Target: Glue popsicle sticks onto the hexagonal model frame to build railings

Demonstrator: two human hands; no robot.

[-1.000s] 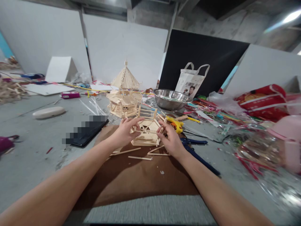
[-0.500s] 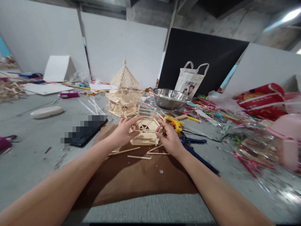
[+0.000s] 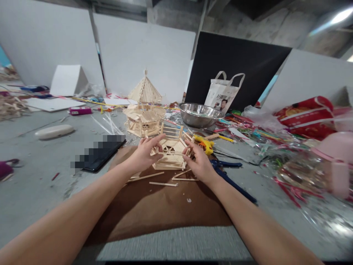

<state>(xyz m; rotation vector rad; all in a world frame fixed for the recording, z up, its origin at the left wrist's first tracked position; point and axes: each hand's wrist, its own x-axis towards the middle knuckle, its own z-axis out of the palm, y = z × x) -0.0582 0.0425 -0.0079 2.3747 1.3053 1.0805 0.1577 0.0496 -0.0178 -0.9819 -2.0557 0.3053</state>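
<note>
Wooden and straight, a thin stick (image 3: pixel 173 153) is sitting pinched in the left hand (image 3: pixel 146 154) and right hand (image 3: pixel 199 160), by a stripy frame (image 3: pixel 169 162). A tower (image 3: pixel 145 91) (pointy roof) is standing behind them, a yellow glue gun (image 3: pixel 206 142) lying right.

On the white tote bag (image 3: pixel 223 91) ahead of me I see dark Chinese characters, the first apparently 好; the rest are too blurred for me to read.

Thin pale stick (image 3: pixel 173 154), level at polygonal model's (image 3: pixel 168 164) front
</note>
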